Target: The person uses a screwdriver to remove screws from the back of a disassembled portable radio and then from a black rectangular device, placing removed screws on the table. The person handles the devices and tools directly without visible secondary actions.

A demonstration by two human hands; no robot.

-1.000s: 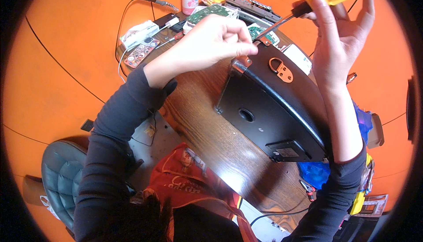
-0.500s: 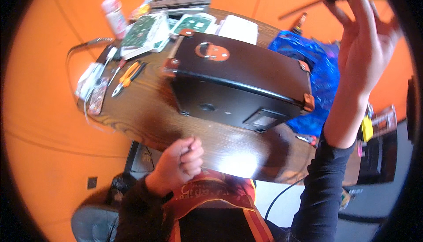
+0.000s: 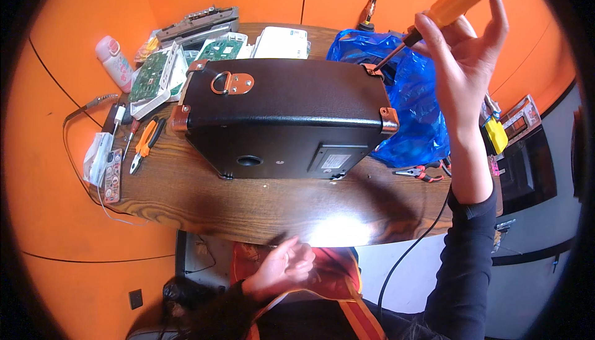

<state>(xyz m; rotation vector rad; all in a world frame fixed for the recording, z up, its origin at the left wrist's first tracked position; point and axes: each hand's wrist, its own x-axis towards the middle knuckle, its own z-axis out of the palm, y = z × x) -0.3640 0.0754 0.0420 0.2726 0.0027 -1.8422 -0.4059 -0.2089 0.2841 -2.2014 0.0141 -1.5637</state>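
Black box (image 3: 288, 95): stands on the wooden table (image 3: 235, 207), towards the far side, with a copper-coloured D-ring plate (image 3: 238, 83) at the left of its top.
Screwdriver (image 3: 457, 2): yellow handle, tilted; its shaft runs down to the left, and its tip is at the far right corner guard (image 3: 372, 70).
Right hand (image 3: 460, 61): fingers partly spread and bent around the screwdriver handle, holding it above the right end of the box.
Left hand (image 3: 285, 269): fingers curled into a loose fist near the table's near edge, apart from the box; whether it holds anything cannot be told.
Change, screwdriver: one second ago it was at the far left corner; half a second ago it was raised clear, right of the box; now it is down at the far right corner.
Change, left hand: one second ago it was at the box's left end; now it is low on the near side.
Box label: pale sticker (image 3: 335, 162) on a dark plate, right part of the near face; print too small to read.
White package (image 3: 281, 43): far side, small blue marking, illegible.
Bottle (image 3: 114, 65): far left, pink and white, coloured pattern.
Blue bag (image 3: 414, 120): just right of the box.
Orange-handled pliers (image 3: 146, 143): on the table, left of the box.
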